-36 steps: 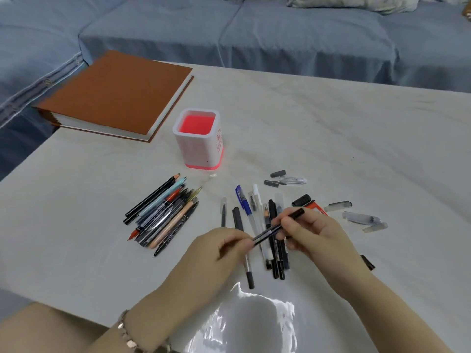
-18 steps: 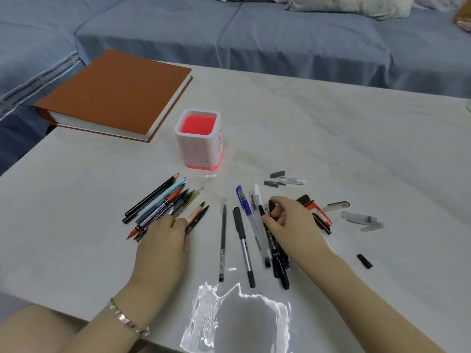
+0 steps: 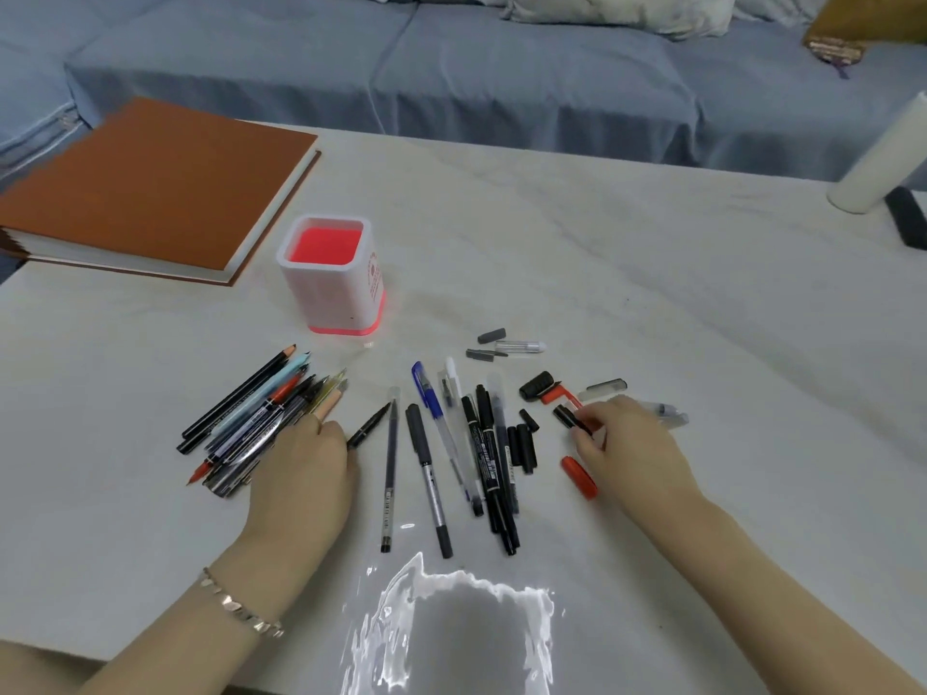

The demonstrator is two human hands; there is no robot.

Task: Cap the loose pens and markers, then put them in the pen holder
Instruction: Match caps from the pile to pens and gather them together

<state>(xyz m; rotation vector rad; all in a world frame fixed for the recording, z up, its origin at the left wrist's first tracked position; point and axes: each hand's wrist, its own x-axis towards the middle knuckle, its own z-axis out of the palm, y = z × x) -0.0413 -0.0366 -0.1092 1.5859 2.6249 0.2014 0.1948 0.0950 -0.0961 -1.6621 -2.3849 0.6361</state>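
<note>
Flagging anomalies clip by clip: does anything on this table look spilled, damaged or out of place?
Nothing damaged or spilled. The pen holder stands upright; loose caps lie scattered beside the pens. The bright patch looks like glare.

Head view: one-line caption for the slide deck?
Left hand rests on the pen pile; right hand pinches a black cap; pen holder stands behind.

Soft daylight, glare on table [image 3: 451, 619], curved edges
</note>
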